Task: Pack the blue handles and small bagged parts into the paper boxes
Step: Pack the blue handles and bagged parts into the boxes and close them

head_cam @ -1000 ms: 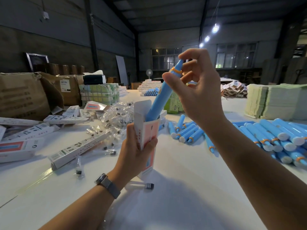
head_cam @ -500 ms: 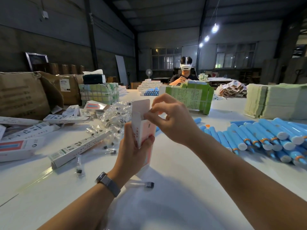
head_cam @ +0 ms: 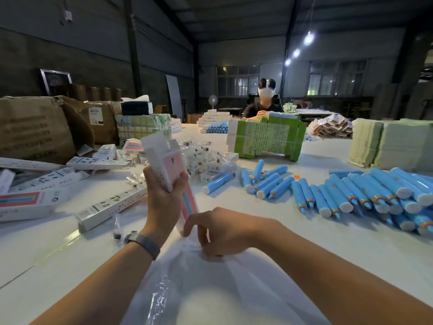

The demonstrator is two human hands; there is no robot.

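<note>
Left hand (head_cam: 164, 195) at frame centre grips the box (head_cam: 167, 165) upright, flap open for filling. Right hand (head_cam: 225, 231), fingers curled low on the counter (head_cam: 304, 254), seems to pinch a bagged part; handles (head_cam: 351, 195) lie right.

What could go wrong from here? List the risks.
The paper box in the left hand is tilted with its top flap open, so the handle inside might slide out.

The right hand reaches for a small part at the clear plastic sheet; its grip may catch the film instead.
</note>
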